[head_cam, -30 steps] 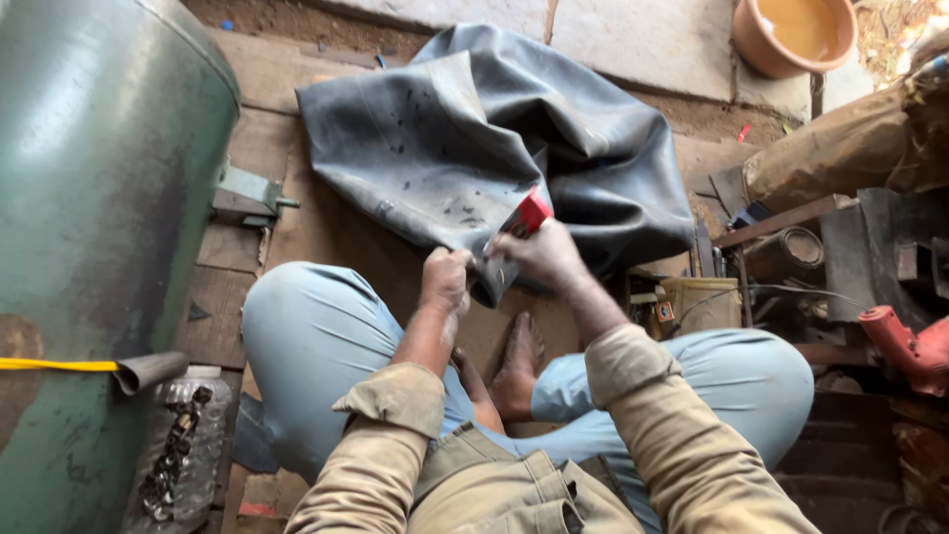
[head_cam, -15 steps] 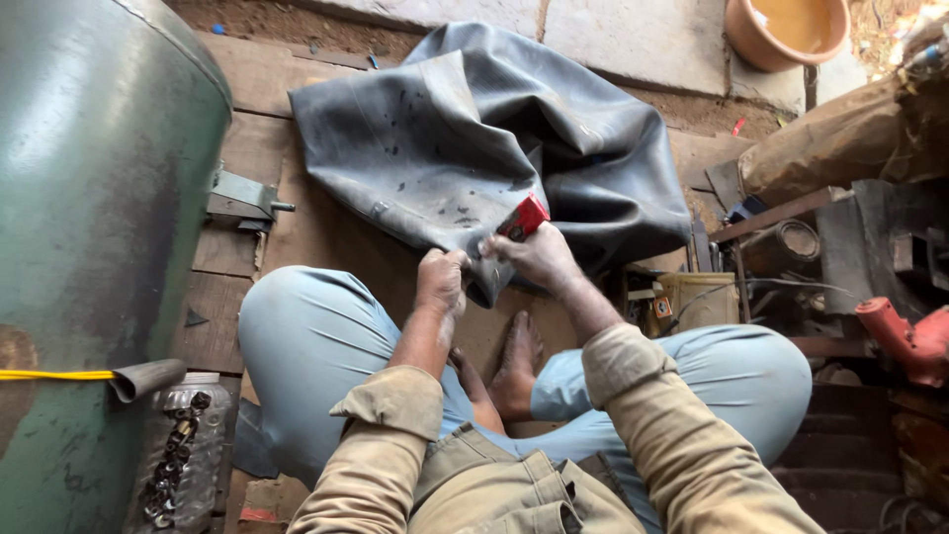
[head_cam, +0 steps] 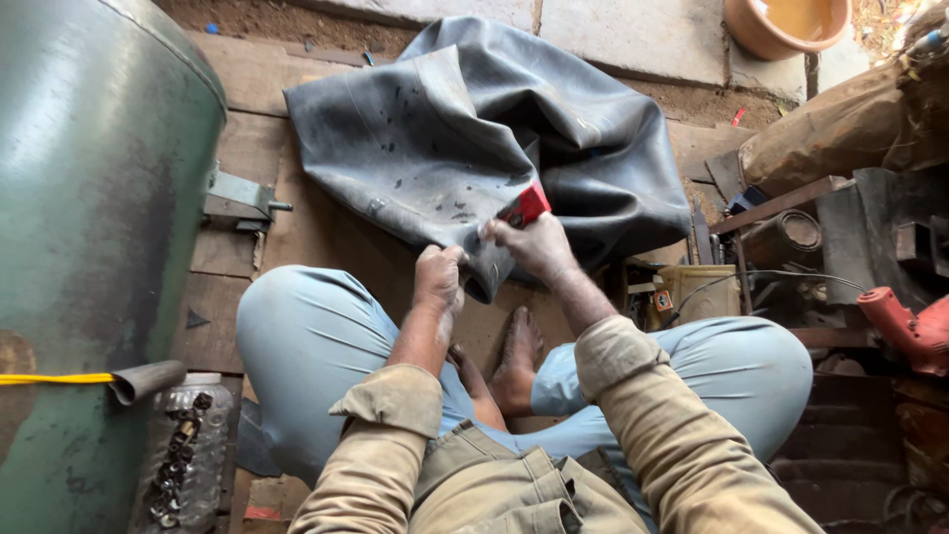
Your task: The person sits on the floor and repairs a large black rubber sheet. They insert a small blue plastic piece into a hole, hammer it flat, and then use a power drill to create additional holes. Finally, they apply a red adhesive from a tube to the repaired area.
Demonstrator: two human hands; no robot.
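Note:
A large, limp grey rubber inner tube lies folded on wooden planks in front of my crossed legs. My left hand pinches the near edge of the tube, fingers closed on the rubber. My right hand holds a small red object against the tube's surface just beside the left hand; what the object is cannot be told. Both hands sit close together at the tube's near corner.
A big green metal tank fills the left side, with a hose end and a clear bottle of small metal parts below it. An orange basin stands top right. Tools, a can and a red power tool crowd the right.
Both hands stay on the tube's near corner. The right hand with the red object has shifted slightly on the rubber; the view has drifted a little.

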